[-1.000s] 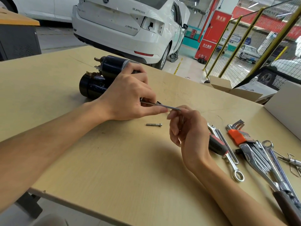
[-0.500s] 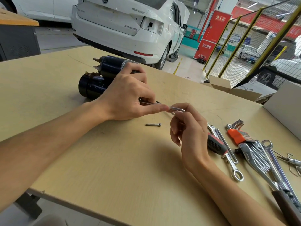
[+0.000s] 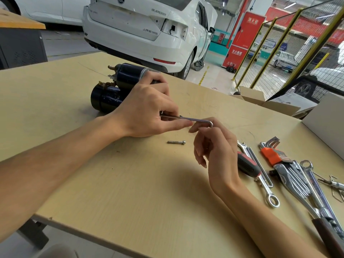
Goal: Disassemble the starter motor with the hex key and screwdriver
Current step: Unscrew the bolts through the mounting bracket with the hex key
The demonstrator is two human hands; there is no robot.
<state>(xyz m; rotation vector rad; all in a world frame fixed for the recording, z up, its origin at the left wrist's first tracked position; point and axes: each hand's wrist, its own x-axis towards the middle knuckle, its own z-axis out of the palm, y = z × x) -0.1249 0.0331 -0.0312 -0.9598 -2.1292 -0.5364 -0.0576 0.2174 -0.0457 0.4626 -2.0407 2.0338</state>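
Head view shows my left hand point(image 3: 147, 108) gripping the motor point(image 3: 115, 90) near the table's point(image 3: 130, 202) far left edge, its thumb and forefinger also pinching the long shank of the hex key point(image 3: 193, 120). A second ago my right hand point(image 3: 216, 151) had its fingertips closed on the key's outer end; now the bent end stands bare above that hand, whose fingers hang loosely curled just under it, holding nothing. I judge this a regrip between turns, so the bolt under the key is probably still coming out. One screw point(image 3: 176, 142) already lies loose on the table, between my hands. The screwdriver point(image 3: 248, 166) lies untouched at the right edge with the spanners point(image 3: 268, 192) and the key set point(image 3: 271, 151).
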